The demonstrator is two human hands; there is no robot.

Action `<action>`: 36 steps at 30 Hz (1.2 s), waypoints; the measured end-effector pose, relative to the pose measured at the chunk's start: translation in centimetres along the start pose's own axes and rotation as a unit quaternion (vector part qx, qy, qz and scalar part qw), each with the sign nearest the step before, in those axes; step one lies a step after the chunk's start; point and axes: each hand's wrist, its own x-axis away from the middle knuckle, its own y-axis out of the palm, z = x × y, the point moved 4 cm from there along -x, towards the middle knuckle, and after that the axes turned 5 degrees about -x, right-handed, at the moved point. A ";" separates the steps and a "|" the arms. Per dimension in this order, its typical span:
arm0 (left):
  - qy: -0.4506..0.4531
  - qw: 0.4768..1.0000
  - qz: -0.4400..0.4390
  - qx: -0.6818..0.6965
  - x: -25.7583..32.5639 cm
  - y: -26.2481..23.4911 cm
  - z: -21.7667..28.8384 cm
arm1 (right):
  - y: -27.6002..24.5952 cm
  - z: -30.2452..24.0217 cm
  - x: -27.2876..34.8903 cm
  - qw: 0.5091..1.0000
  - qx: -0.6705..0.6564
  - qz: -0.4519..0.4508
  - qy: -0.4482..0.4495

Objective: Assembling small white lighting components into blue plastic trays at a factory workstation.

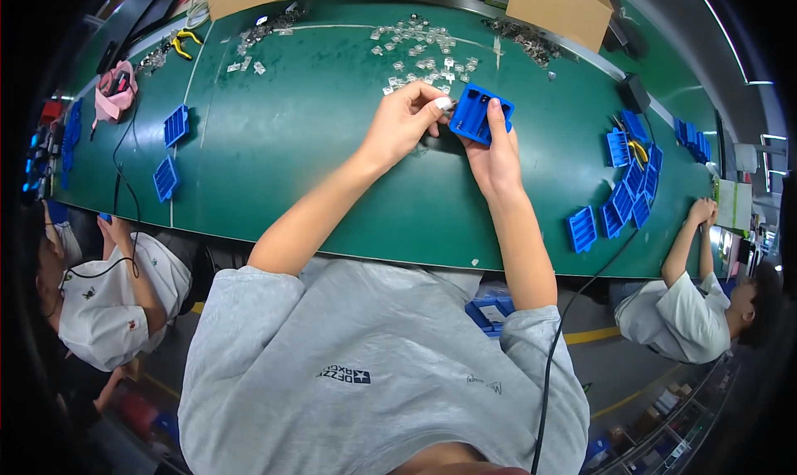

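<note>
A blue slotted plastic battery holder [472,114] is tilted up above the green bench, with small dark pieces in some of its slots. My right hand [496,155] is closed around it, thumb across its front and fingers behind. Just to its left, my left hand [403,122] pinches a small metal piece [451,106] against the holder's left edge. Something white covers the left thumb's tip. The fingers partly hide the piece, so its shape is unclear. Small clear-and-silver contact plates [415,39] lie scattered beyond my hands.
More blue holders [624,201] lie at the right, two others [176,126] at the left. Dark metal parts [527,41] are heaped at the back, near cardboard boxes [560,10]. Yellow-handled pliers [184,43] and a pink pouch [114,91] lie far left. People sit at both sides.
</note>
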 end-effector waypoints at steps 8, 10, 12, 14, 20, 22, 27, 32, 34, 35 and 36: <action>-0.078 0.996 -0.045 -0.002 0.4 -0.5 -0.1 | 0.1 0.1 0.3 0.998 0.056 -0.007 -0.011; -0.088 0.995 -0.044 -0.003 0.4 -0.5 -0.2 | 0.2 0.1 0.3 0.998 0.061 -0.006 -0.022; -0.097 0.994 -0.044 -0.006 0.4 -0.4 -0.5 | -0.2 0.3 0.1 0.997 0.067 -0.006 -0.024; -0.100 0.994 -0.035 -0.032 0.4 -0.4 -0.6 | -0.2 0.4 0.1 0.997 0.072 -0.006 -0.029; 0.165 0.940 0.122 -0.273 0.5 -1.6 2.2 | 1.4 1.0 0.9 0.995 0.003 -0.041 0.087; 0.221 0.915 0.113 -0.318 0.7 -1.2 3.2 | 1.9 1.5 1.4 0.992 0.005 -0.050 0.114; 0.293 0.869 0.076 -0.391 1.1 -0.2 3.5 | 1.9 2.1 1.6 0.987 0.031 -0.078 0.137; 0.278 0.871 0.073 -0.399 1.1 0.1 3.0 | 2.3 2.2 1.8 0.984 0.071 -0.079 0.141; 0.273 0.873 0.074 -0.398 1.2 0.2 2.9 | 2.4 2.1 1.9 0.983 0.076 -0.086 0.140; 0.272 0.872 0.074 -0.399 1.3 0.3 2.8 | 2.4 2.2 2.0 0.982 0.083 -0.093 0.141; 0.271 0.872 0.075 -0.400 1.3 0.5 2.7 | 2.4 2.2 2.0 0.982 0.082 -0.093 0.140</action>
